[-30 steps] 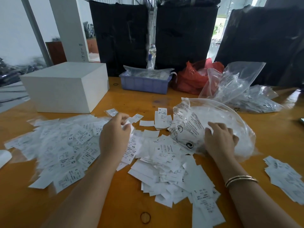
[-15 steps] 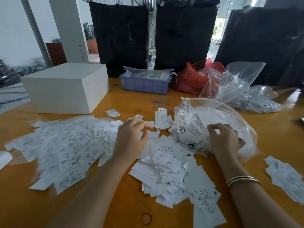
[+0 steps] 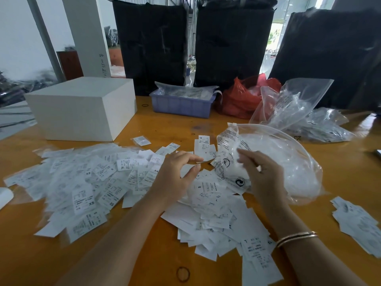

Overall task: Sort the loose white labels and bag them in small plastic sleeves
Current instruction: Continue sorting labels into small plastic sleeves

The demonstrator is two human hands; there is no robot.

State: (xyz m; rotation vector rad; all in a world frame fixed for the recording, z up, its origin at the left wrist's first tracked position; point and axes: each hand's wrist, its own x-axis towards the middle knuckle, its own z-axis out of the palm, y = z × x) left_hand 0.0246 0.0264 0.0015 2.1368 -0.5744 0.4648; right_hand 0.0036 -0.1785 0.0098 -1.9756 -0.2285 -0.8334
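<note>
A heap of loose white labels (image 3: 216, 213) lies on the orange table (image 3: 165, 124) in front of me. To its left spreads a wide pile of labels in small clear sleeves (image 3: 82, 182). A large clear zip bag (image 3: 288, 162) holding empty sleeves lies at the right. My left hand (image 3: 177, 174) hovers over the heap with thumb and forefinger apart, its fingertip near one label. My right hand (image 3: 261, 174) is at the bag's mouth with curled fingers that seem to pinch a small, blurred clear sleeve (image 3: 242, 159).
A white box (image 3: 82, 108) stands at the back left, a blue tray (image 3: 181, 106) and a red bag (image 3: 239, 100) behind. More clear bags (image 3: 299, 106) lie at the back right. Another label pile (image 3: 356, 219) sits at the right edge, a rubber band (image 3: 183, 274) near me.
My left hand moved right from the sleeved pile to above the loose heap. My right hand came up off the big bag and shifted left toward the other hand.
</note>
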